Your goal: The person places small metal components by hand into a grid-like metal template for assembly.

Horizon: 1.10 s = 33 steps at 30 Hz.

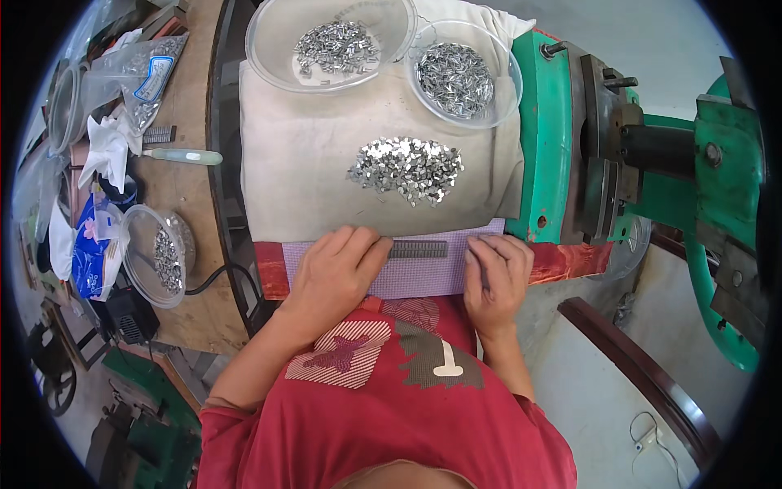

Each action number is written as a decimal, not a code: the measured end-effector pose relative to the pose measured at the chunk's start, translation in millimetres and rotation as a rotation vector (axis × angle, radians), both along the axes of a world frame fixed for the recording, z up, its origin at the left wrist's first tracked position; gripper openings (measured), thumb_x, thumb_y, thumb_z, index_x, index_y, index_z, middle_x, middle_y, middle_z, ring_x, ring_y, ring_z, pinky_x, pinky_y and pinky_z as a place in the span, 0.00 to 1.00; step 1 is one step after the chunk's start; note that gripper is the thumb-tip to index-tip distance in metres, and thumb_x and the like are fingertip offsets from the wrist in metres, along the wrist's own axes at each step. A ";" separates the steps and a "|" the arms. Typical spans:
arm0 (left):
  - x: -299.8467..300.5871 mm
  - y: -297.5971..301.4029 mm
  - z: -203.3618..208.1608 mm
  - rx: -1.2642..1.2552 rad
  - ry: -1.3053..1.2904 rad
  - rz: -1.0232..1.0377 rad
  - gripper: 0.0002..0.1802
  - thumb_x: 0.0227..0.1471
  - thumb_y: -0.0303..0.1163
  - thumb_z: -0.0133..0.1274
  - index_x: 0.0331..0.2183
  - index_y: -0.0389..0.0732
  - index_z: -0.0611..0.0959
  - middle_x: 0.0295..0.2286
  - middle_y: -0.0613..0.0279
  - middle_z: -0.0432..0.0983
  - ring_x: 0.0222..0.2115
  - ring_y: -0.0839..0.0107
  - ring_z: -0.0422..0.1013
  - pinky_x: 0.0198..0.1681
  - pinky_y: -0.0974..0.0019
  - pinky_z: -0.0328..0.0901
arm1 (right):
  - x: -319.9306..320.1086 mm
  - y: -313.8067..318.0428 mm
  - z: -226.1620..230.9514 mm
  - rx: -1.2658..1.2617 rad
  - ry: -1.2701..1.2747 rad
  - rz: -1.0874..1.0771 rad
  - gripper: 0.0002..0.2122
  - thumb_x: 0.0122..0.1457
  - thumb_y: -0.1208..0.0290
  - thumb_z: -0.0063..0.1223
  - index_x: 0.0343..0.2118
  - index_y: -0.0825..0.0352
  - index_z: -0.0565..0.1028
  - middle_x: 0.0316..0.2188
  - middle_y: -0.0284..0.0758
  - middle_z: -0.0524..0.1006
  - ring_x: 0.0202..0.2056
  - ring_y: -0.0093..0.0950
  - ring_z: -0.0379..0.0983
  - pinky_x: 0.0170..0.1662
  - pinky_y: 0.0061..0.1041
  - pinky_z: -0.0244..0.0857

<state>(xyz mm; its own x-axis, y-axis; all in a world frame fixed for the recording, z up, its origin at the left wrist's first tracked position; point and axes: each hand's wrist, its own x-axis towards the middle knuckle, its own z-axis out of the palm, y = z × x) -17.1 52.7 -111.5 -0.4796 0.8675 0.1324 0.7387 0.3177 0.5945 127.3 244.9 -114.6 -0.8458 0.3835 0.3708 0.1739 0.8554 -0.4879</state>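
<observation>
Ridged strip (pixel 418 249): seen from the head camera, grey and narrow, with a row of fine crosswise ribs; it lies lengthwise left to right on the purple checked mat (pixel 415 284), between the two hands.
Left hand (pixel 346 261): palm down, fingers bent, fingertips at the strip's left end and hiding it; whether they clamp it or only rest against it, I cannot tell.
Right hand (pixel 498 273): just beyond the strip's right end, apart from it, fingers curled with thumb and forefinger near each other; whether a small piece sits between them, I cannot tell.
Purple mat: over a red surface (pixel 562 262), along the near edge of the beige cloth (pixel 297 163).
Loose pile (pixel 411 167): small, flat, shiny pieces spread on the beige cloth, beyond the strip.
Large tub (pixel 265 53): clear, at the cloth's far left, small metal pieces inside.
Small tub (pixel 511 94): clear, round, right beside the large one, holding many slender metal pieces.
Green machine (pixel 544 138): at the right of the cloth.
Wooden table (pixel 195 269): at the left, bearing a pale-handled tool (pixel 186 156), a tilted clear container (pixel 138 273) with metal bits and a blue packet (pixel 88 253).
</observation>
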 end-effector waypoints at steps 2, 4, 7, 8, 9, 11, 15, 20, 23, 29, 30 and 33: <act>-1.6 3.1 -0.8 0.021 -0.030 0.005 0.17 0.41 0.25 0.65 0.37 0.36 0.81 0.34 0.59 0.73 0.33 0.60 0.72 0.35 0.60 0.68 | -14.9 -2.3 4.7 -0.007 0.027 0.028 0.13 0.48 0.82 0.65 0.38 0.66 0.82 0.37 0.36 0.76 0.39 0.37 0.73 0.42 0.33 0.69; -5.9 5.4 -1.3 0.079 -0.117 0.054 0.17 0.41 0.25 0.65 0.37 0.36 0.82 0.33 0.57 0.74 0.33 0.58 0.72 0.34 0.59 0.68 | -28.6 -3.2 6.3 -0.093 -0.033 0.102 0.12 0.48 0.82 0.64 0.38 0.65 0.82 0.36 0.36 0.76 0.37 0.36 0.73 0.39 0.32 0.70; -10.7 10.4 -4.3 0.094 -0.115 0.146 0.12 0.46 0.26 0.62 0.36 0.38 0.82 0.32 0.59 0.73 0.33 0.58 0.72 0.35 0.58 0.69 | -49.1 2.5 0.5 -0.053 -0.067 0.186 0.12 0.47 0.81 0.63 0.37 0.64 0.82 0.35 0.36 0.75 0.36 0.36 0.73 0.37 0.32 0.69; -12.3 13.1 -5.1 0.095 -0.113 0.149 0.12 0.46 0.26 0.62 0.36 0.38 0.82 0.32 0.59 0.73 0.33 0.58 0.72 0.35 0.58 0.69 | -54.4 4.4 -1.8 -0.025 -0.088 0.232 0.12 0.46 0.80 0.62 0.37 0.64 0.82 0.36 0.36 0.75 0.36 0.36 0.73 0.37 0.32 0.69; -13.5 16.6 -5.6 0.115 -0.088 0.175 0.11 0.46 0.25 0.62 0.36 0.38 0.82 0.32 0.59 0.73 0.33 0.58 0.72 0.34 0.58 0.69 | -59.1 6.1 -4.4 -0.003 -0.105 0.254 0.11 0.46 0.79 0.60 0.36 0.64 0.82 0.37 0.36 0.75 0.36 0.36 0.73 0.37 0.32 0.69; -17.1 24.8 -7.6 0.135 -0.063 0.202 0.11 0.46 0.24 0.61 0.36 0.38 0.82 0.32 0.59 0.73 0.33 0.58 0.73 0.34 0.57 0.70 | -67.6 10.6 -4.4 0.005 -0.104 0.287 0.11 0.46 0.78 0.60 0.35 0.64 0.82 0.37 0.36 0.75 0.37 0.36 0.73 0.37 0.33 0.69; -23.4 38.4 -15.1 0.116 -0.022 0.201 0.11 0.46 0.23 0.60 0.36 0.39 0.82 0.32 0.58 0.73 0.33 0.57 0.74 0.34 0.57 0.70 | -79.5 11.4 -2.1 0.043 -0.111 0.339 0.08 0.47 0.77 0.60 0.32 0.65 0.80 0.39 0.35 0.75 0.41 0.36 0.72 0.41 0.34 0.68; -28.5 42.9 -13.0 0.060 0.010 0.170 0.12 0.45 0.22 0.61 0.36 0.39 0.82 0.32 0.58 0.74 0.33 0.56 0.74 0.33 0.55 0.70 | -86.8 6.4 -1.8 0.025 -0.103 0.333 0.07 0.46 0.76 0.61 0.30 0.66 0.78 0.41 0.36 0.75 0.45 0.38 0.70 0.46 0.37 0.66; -29.8 38.9 -9.9 0.048 0.023 0.154 0.11 0.45 0.22 0.61 0.35 0.38 0.82 0.32 0.58 0.74 0.32 0.56 0.74 0.33 0.56 0.70 | -83.7 6.6 1.0 -0.040 -0.081 0.353 0.08 0.44 0.76 0.63 0.30 0.66 0.77 0.42 0.36 0.75 0.46 0.40 0.70 0.47 0.38 0.65; -24.8 3.9 -1.4 0.106 0.009 0.195 0.11 0.43 0.20 0.61 0.34 0.37 0.82 0.29 0.57 0.74 0.29 0.56 0.74 0.31 0.57 0.68 | -68.1 -8.3 17.2 -0.177 -0.101 0.423 0.10 0.40 0.76 0.66 0.28 0.64 0.78 0.41 0.35 0.76 0.47 0.40 0.70 0.49 0.39 0.64; -23.2 -1.6 -2.3 0.091 0.008 0.221 0.10 0.44 0.21 0.61 0.33 0.38 0.82 0.30 0.58 0.73 0.29 0.58 0.73 0.31 0.57 0.68 | -66.9 -13.0 16.7 -0.187 -0.106 0.435 0.10 0.39 0.76 0.67 0.28 0.63 0.80 0.41 0.34 0.76 0.47 0.39 0.70 0.49 0.39 0.64; -20.3 -11.9 -8.0 0.077 -0.010 0.259 0.09 0.45 0.22 0.61 0.33 0.38 0.81 0.30 0.59 0.72 0.29 0.58 0.73 0.31 0.57 0.68 | -63.2 -23.7 8.4 -0.154 -0.128 0.443 0.10 0.40 0.75 0.68 0.28 0.63 0.80 0.40 0.32 0.77 0.47 0.38 0.71 0.49 0.38 0.64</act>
